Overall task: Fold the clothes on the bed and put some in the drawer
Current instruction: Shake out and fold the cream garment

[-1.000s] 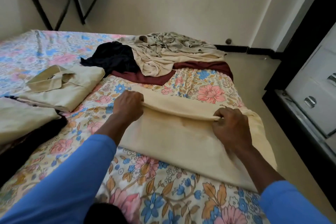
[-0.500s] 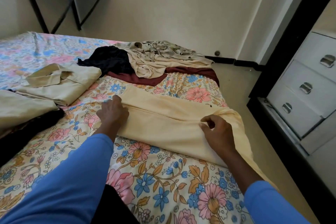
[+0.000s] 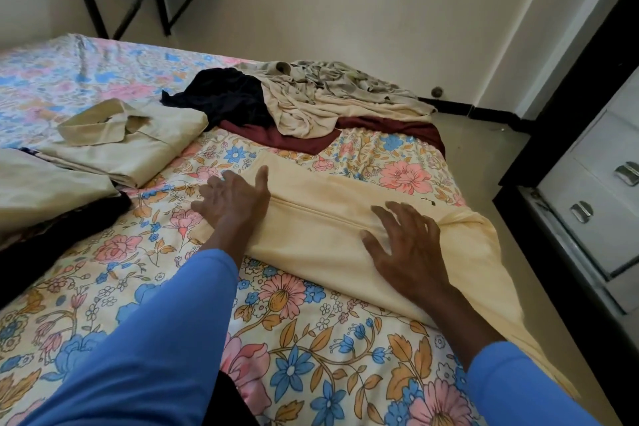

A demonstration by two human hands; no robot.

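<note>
Your left hand (image 3: 235, 201) lies flat, fingers spread wide, on the left end of the pale yellow cloth (image 3: 321, 221). Your right hand (image 3: 404, 242) presses flat and splayed on its middle. The cloth lies folded on the bed (image 3: 311, 339) by the right edge, one end hanging over it. A folded beige shirt (image 3: 138, 142) sits toward the left edge. A heap of unfolded clothes (image 3: 311, 104) lies at the far right corner. The drawers (image 3: 601, 218) stand closed beyond the right edge.

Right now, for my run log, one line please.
cream garment half-folded; left hand rests on it; right hand rests on it
</note>
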